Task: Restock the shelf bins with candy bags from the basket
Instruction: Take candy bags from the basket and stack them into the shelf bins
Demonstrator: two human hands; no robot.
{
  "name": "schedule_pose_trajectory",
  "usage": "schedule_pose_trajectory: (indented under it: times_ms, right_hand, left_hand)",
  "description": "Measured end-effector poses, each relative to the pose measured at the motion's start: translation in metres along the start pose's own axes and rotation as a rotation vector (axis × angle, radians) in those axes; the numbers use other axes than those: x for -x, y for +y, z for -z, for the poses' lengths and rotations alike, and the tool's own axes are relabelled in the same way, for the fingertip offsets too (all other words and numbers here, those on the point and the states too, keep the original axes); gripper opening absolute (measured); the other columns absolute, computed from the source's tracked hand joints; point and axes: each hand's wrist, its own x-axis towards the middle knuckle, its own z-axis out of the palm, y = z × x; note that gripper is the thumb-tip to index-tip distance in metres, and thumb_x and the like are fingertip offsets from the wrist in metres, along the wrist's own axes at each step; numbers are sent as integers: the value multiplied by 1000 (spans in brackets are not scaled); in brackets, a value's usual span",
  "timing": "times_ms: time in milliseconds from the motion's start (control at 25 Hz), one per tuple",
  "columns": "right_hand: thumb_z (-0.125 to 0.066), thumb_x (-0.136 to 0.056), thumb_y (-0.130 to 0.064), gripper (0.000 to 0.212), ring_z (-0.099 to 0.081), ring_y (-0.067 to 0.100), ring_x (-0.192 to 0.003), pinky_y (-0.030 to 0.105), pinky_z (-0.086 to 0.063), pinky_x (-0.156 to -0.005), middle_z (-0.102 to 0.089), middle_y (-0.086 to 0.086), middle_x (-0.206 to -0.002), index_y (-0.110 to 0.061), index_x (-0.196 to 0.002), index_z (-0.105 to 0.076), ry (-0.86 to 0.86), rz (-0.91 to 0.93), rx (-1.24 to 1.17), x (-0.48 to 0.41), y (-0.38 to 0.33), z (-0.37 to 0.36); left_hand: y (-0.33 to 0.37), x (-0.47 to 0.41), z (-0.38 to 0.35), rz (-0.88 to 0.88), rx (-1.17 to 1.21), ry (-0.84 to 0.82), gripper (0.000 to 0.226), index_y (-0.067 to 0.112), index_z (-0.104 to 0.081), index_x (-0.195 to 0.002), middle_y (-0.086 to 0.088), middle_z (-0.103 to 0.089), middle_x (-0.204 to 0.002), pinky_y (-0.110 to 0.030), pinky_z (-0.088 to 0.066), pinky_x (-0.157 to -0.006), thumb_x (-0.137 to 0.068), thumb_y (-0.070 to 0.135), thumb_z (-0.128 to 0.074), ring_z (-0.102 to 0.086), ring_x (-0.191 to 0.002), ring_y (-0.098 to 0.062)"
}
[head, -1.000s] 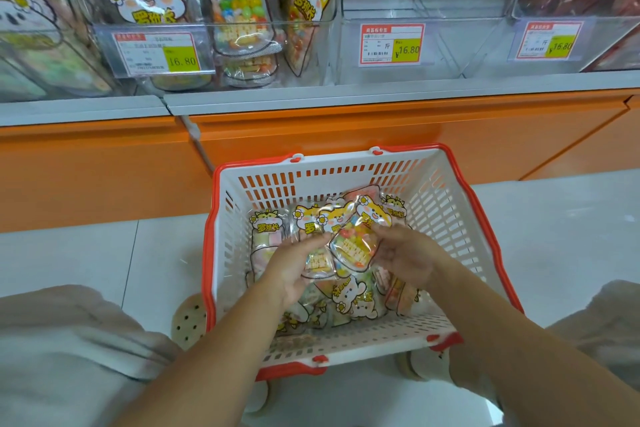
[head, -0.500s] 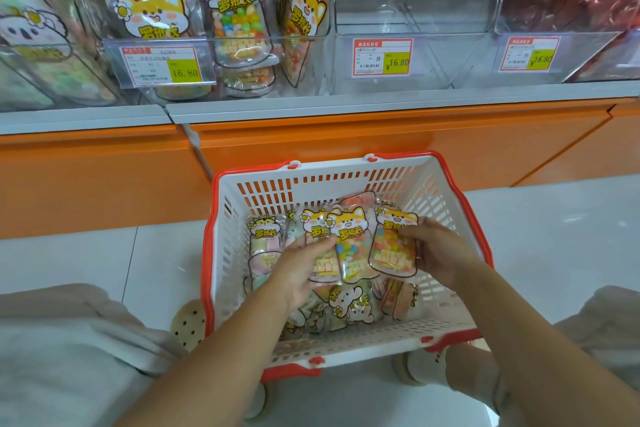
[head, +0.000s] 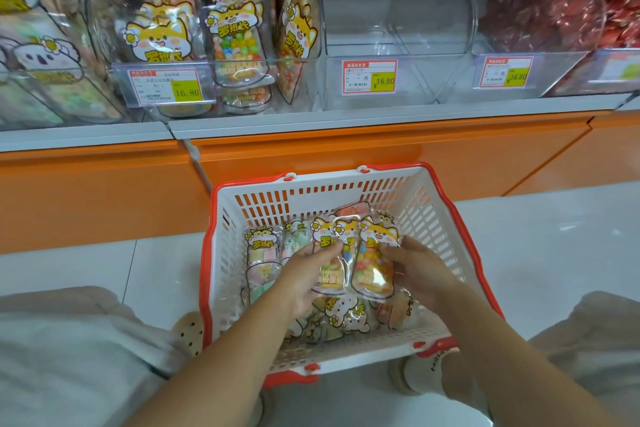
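Packets printed with a cartoon cat are stacked in the stocked bin (head: 207,28) at upper left. Lower, inside the basket (head: 437,218), three held bags (head: 367,263) are fanned upright above loose bags (head: 343,317). Their left edge is gripped by the left hand (head: 304,274), fingers curled. An empty bin (head: 398,10) is seen above. Their right edge is pinched by the right hand (head: 419,270).

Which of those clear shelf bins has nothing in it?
The middle bin; its left neighbour holds cat-print bags, its right neighbour red sweets.
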Motion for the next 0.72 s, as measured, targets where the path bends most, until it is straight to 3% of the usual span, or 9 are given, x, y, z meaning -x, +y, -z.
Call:
schedule_pose_trajectory:
  times_ms: [120, 240, 280, 360, 400, 440, 480, 600, 720]
  right_hand:
    - [-63, -92, -14, 17, -69, 26, -98, 50, -57, -84, -71, 10, -107, -16, -109, -62, 51, 54, 60, -2, 8, -23]
    - [-68, -89, -26, 22, -70, 24, -96, 49, -57, -85, -73, 4, -99, -19, -108, -60, 167, 213, 196, 0, 10, -42]
    - [-73, -84, -33, 36, -69, 24, -96, 51, -55, -88, -72, 3, -99, -18, -112, -57, 176, 222, 174, 1, 9, -47]
    - [-81, -69, -52, 71, -67, 20, -102, 48, -52, -95, -69, 0, -109, -22, -126, -51, 102, 112, 25, 4, 2, -58]
    - [-79, -70, -51, 74, -65, 19, -105, 44, -48, -99, -67, 0, -115, -20, -130, -49, 24, 53, -70, 8, -4, -66]
    - [-75, -78, -44, 64, -64, 20, -107, 42, -45, -102, -66, 2, -119, -16, -129, -50, -71, 5, -153, 12, -9, -73]
    - [-68, -85, -35, 49, -64, 23, -110, 43, -42, -105, -66, 7, -122, -11, -126, -55, -177, -13, -199, 17, -15, -81]
    - [-59, -92, -13, 28, -64, 35, -111, 57, -42, -103, -69, 18, -115, -8, -119, -59, -297, 38, -276, 30, -40, -107]
    - [-65, -83, -11, 50, -68, 31, -104, 57, -46, -99, -72, 11, -111, -17, -130, -49, -332, 161, -215, 41, -73, -134]
  left_hand:
    - [7, 7, 3, -4, 14, -1, 94, 19, -57, -130, -2, -67, -125, -51, -46, -102, -51, 59, -88, -61, -118, -25]
    - [19, 20, 4, -51, -16, -30, 56, 19, -61, -117, 0, -72, -113, -49, -49, -98, -68, 33, -86, -65, -109, -22]
    - [23, 22, 5, -74, -11, -29, 45, 22, -60, -113, 2, -73, -108, -46, -50, -95, -73, 22, -82, -67, -104, -21]
    - [34, 28, 9, -118, 5, -2, 59, 26, -55, -123, 1, -69, -116, -41, -50, -92, -72, 15, -82, -64, -108, -21]
    - [40, 29, 12, -153, 22, 16, 77, 24, -47, -137, -1, -64, -125, -41, -50, -94, -70, 16, -83, -62, -113, -22]
    - [47, 32, 14, -193, 15, 23, 88, 23, -37, -145, -2, -62, -128, -41, -50, -95, -71, 16, -83, -62, -114, -22]
    - [55, 36, 16, -244, -14, 44, 85, 23, -35, -146, -1, -62, -125, -39, -52, -91, -75, 15, -80, -64, -109, -21]
    - [85, 61, 14, -407, -203, 140, 42, 28, -45, -124, 2, -63, -104, -26, -55, -68, -90, 17, -66, -67, -87, -14]
    - [120, 90, 14, -595, -422, 209, 17, 34, -49, -109, 3, -64, -97, -31, -51, -76, -95, 27, -55, -64, -88, -13]
